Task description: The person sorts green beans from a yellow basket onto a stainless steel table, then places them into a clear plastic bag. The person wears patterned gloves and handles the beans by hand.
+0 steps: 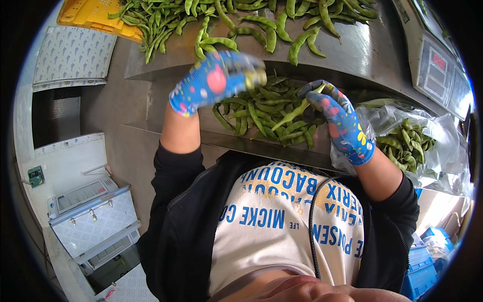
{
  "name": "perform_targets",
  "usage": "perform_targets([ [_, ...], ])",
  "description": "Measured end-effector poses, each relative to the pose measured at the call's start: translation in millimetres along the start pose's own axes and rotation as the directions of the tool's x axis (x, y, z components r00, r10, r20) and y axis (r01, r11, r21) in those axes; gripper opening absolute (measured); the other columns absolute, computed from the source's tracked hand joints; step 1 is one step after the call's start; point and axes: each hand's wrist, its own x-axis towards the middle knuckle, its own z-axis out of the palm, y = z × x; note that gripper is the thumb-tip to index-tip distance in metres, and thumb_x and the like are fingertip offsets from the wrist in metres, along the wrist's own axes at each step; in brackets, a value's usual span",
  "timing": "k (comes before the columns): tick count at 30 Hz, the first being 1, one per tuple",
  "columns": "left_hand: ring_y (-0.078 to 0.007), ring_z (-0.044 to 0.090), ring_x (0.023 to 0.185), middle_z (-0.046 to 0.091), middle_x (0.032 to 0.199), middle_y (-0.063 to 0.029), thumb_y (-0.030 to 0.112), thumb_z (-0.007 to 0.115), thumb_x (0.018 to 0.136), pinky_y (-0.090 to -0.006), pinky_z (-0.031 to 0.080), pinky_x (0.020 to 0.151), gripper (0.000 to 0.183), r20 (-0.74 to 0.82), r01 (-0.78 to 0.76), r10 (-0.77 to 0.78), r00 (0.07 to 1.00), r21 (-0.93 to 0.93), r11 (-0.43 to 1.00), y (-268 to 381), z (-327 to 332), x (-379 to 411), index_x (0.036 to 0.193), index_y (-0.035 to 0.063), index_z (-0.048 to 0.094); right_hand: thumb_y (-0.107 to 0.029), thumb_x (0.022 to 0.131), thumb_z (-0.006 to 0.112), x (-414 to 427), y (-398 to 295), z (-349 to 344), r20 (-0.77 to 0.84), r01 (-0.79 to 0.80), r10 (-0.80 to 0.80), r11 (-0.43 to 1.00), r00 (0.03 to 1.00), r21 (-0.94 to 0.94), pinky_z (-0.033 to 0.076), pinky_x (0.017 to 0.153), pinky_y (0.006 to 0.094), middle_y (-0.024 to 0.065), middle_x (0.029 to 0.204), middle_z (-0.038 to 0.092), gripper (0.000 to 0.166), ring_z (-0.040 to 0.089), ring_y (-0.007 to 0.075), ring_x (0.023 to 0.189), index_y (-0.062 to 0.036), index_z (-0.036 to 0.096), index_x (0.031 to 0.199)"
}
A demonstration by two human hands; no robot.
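My right hand [336, 115], in a blue glove with a flower pattern, pinches a pale green bean pod [293, 116] near its upper end. The pod slants down to the left over a heap of green bean pods [264, 109] in a recessed metal trough [181, 124]. My left hand [222, 81], in a matching glove, hovers above the heap's left part. Motion blurs its fingers, and whether anything is between them does not show. To the right of my right hand, a clear plastic bag [449, 147] holds more bean pods [405, 145].
More bean pods [260, 34] are spread on the steel worktop [354, 45] beyond the trough. A yellow plastic crate [94, 19] lies at the far left. A digital scale [439, 75] stands at right. Blue crates [419, 268] and white chest freezers [94, 222] occupy the sides.
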Motion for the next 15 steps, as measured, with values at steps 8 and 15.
perform_targets([
  [8,-0.032,0.064,0.087,0.067,0.101,-0.0137,0.026,0.065,0.083,-0.0385,0.049,0.077,0.031,-0.246,0.157,0.173,0.954,0.898,0.41,-35,-47,69,0.107,0.0062,0.067,-0.033,0.091,0.057,-2,-7,0,0.102,-0.238,0.224,0.959,0.969,0.155,0.048,0.085,0.033,0.0078,0.112,0.061,0.042,0.056,0.0167,0.104,-0.0024,0.055,0.12],
  [15,-0.0081,0.062,0.074,0.069,0.092,-0.0056,0.014,0.066,0.086,-0.0224,0.047,0.062,0.029,-0.413,0.109,-0.069,0.908,0.073,0.991,3,-10,33,0.113,0.0026,0.064,-0.026,0.091,0.057,-1,-22,9,-0.022,-0.213,0.215,0.976,0.976,0.053,0.05,0.08,0.0304,0.0059,0.113,0.061,0.037,0.058,0.0143,0.097,-0.0022,0.057,0.119],
])
